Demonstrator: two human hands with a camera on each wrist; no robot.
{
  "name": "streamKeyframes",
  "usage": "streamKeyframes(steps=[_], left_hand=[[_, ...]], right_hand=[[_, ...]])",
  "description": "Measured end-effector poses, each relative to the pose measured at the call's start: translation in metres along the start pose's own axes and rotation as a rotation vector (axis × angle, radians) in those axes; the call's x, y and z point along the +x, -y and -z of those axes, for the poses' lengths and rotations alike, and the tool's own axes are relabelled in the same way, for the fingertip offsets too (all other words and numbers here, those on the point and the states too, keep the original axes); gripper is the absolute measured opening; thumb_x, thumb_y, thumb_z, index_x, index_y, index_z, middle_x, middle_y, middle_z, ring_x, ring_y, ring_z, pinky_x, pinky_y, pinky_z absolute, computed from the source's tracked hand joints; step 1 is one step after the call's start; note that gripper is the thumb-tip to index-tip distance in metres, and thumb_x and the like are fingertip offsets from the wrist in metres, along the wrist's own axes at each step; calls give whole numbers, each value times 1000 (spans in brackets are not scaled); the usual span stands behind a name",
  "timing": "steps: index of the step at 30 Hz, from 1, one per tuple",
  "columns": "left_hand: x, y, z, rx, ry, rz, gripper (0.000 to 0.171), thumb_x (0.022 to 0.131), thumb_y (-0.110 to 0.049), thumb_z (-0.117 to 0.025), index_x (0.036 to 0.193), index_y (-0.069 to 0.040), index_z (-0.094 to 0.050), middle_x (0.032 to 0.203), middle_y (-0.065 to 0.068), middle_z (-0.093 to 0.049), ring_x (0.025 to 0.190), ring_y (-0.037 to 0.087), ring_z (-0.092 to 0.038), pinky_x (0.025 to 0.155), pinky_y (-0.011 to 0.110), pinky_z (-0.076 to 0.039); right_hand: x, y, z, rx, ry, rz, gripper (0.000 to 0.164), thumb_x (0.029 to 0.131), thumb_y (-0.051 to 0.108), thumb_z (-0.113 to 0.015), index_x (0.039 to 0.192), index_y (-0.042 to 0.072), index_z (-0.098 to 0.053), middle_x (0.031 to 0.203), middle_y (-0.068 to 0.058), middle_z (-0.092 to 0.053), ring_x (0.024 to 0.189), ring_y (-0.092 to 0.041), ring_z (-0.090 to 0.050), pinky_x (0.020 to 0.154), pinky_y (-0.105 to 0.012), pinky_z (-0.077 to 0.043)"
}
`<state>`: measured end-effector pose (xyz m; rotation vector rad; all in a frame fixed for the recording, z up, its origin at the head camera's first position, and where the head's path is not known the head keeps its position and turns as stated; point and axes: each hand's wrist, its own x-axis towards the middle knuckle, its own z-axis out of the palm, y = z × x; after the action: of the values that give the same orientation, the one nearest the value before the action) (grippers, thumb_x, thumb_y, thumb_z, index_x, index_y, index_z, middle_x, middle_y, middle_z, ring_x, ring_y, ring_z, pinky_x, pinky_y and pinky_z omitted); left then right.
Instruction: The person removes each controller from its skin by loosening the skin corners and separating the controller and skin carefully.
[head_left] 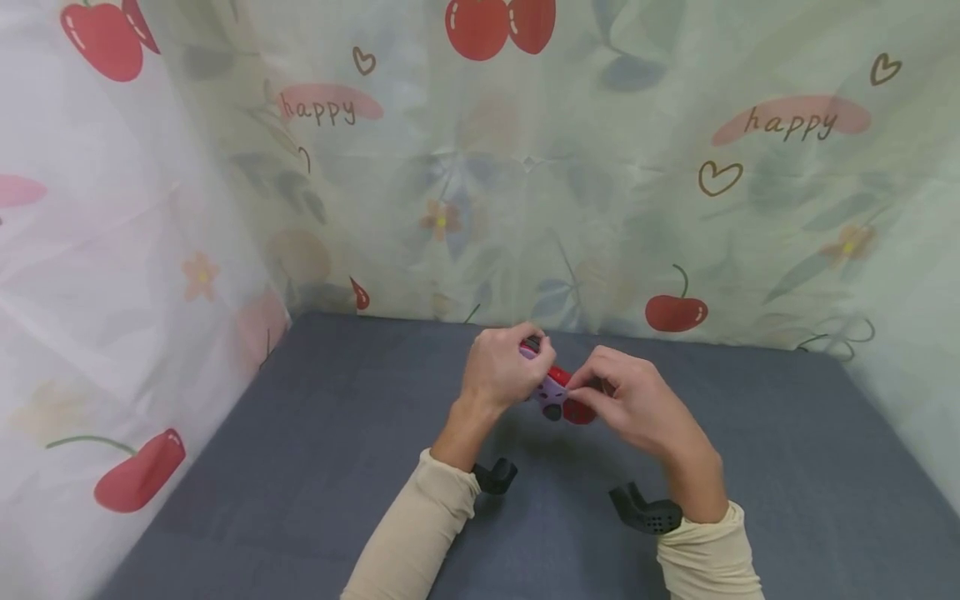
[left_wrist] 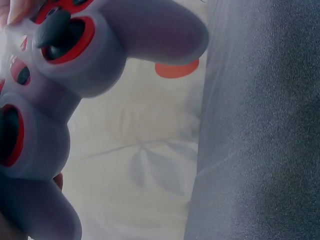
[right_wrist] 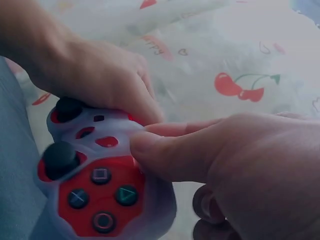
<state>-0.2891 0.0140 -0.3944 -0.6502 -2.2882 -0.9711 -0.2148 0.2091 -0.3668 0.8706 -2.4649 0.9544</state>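
Note:
A red game controller [head_left: 579, 412] with black thumbsticks is held tilted above the dark tabletop, in a pale lavender translucent cover [right_wrist: 46, 205]. Red faceplate and symbol buttons show through openings in the cover in the right wrist view. My left hand [head_left: 501, 362] grips the far end, its fingertips mostly hidden behind it there. With thumb and fingers, my right hand [head_left: 633, 396] pinches the cover's edge at the middle of the controller's top side. Both thumbsticks and both covered handles fill the upper left of the left wrist view.
Under the hands lies a dark grey tabletop [head_left: 315, 467]. A pale curtain [head_left: 525, 167] printed with cherries, hearts and "happy" hangs along the back and sides. Black wrist mounts [head_left: 647, 510] sit at both wrists, beside beige sleeves [head_left: 412, 533].

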Motion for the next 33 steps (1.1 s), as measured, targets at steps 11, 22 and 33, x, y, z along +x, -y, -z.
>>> streamKeyframes(steps=[11, 22, 33], left_hand=[[2, 1, 3, 48, 101, -119, 13, 88, -25, -64, 83, -19, -75, 62, -7, -67, 48, 4, -51, 48, 17, -40], [3, -1, 7, 11, 161, -202, 8, 83, -23, -68, 81, -22, -76, 67, -10, -68, 53, 2, -51, 53, 16, -43], [2, -3, 7, -26, 136, -276, 8, 83, -22, -68, 81, -22, -76, 71, -10, -70, 56, 2, -54, 55, 15, -44]], right_hand=[[0, -7, -3, 121, 228, -268, 4, 99, 16, -67, 100, 17, -63, 81, 2, -62, 66, -8, -55, 65, -26, -50], [-3, -10, -2, 154, 277, -329, 6, 101, 16, -63, 102, 13, -59, 81, 0, -53, 69, -11, -51, 64, -27, -47], [-6, -6, 10, 131, 251, -320, 5, 102, 19, -62, 101, 15, -60, 79, 0, -54, 67, -10, -49, 62, -26, -45]])
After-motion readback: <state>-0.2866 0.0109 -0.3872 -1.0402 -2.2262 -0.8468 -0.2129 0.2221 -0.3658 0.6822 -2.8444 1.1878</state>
